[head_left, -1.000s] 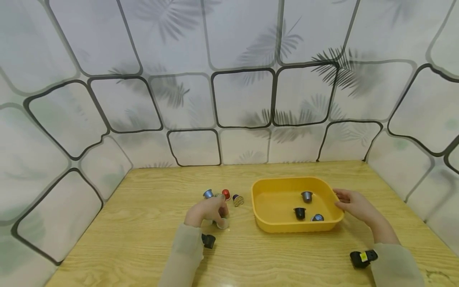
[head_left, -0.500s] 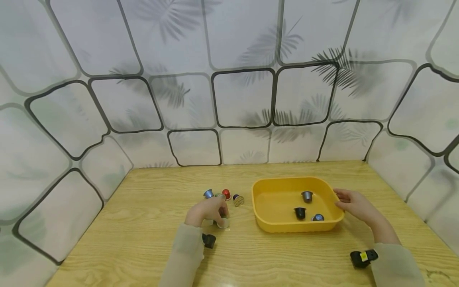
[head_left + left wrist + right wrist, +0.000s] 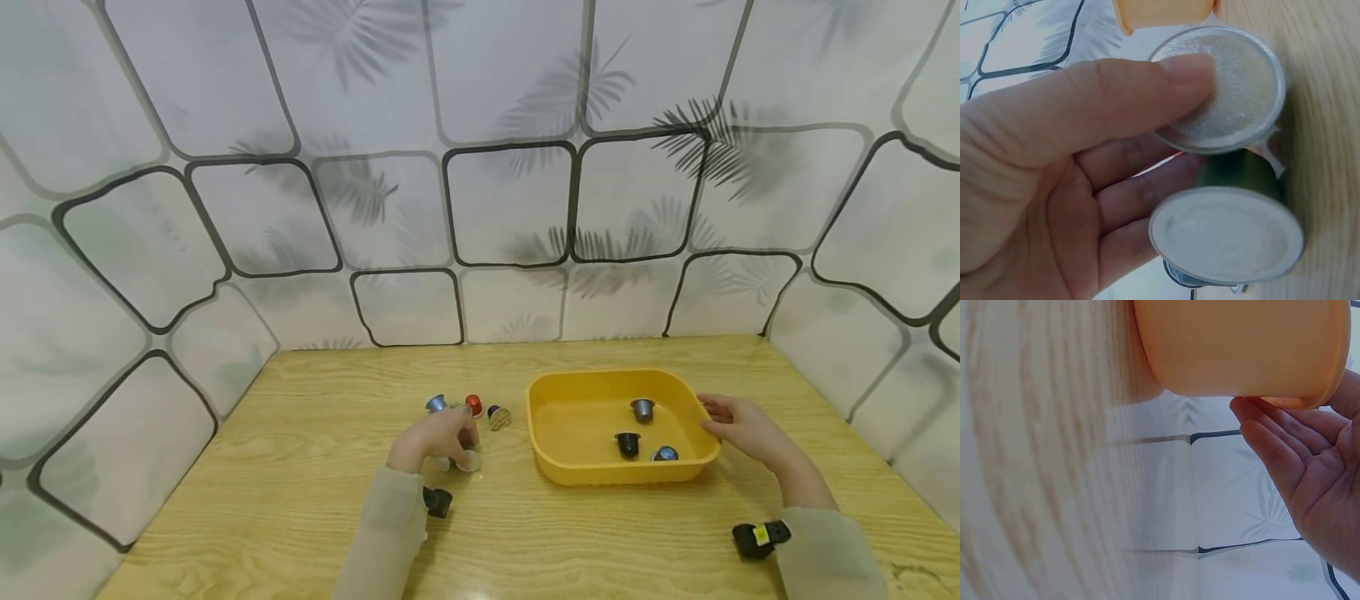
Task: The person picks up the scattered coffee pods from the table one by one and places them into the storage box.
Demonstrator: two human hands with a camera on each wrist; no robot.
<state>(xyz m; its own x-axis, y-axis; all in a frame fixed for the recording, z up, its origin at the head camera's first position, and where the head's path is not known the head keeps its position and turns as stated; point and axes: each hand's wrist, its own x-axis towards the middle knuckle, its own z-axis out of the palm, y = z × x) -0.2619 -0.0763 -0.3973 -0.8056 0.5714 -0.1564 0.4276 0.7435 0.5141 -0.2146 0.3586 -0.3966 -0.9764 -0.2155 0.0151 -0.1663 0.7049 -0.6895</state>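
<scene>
My left hand (image 3: pixel 437 435) is low over the table at left centre, thumb pressed on the foil lid of a coffee capsule (image 3: pixel 1244 87), fingers curled behind it. Right beside that one lies a green capsule (image 3: pixel 1227 234) with its pale lid facing the left wrist camera. Just beyond the hand are a blue capsule (image 3: pixel 436 404), a red capsule (image 3: pixel 473 404) and a dark purple capsule (image 3: pixel 498 417) with a patterned lid. My right hand (image 3: pixel 750 429) touches the outer right end of a yellow tray (image 3: pixel 577 476), its fingers fairly straight against the wall.
Inside the tray lie a grey capsule (image 3: pixel 642 410), a black capsule (image 3: pixel 627 445) and a blue-topped capsule (image 3: pixel 664 454). The wooden table (image 3: pixel 300 500) runs back to a patterned cloth wall (image 3: pixel 510 208), which also encloses both sides.
</scene>
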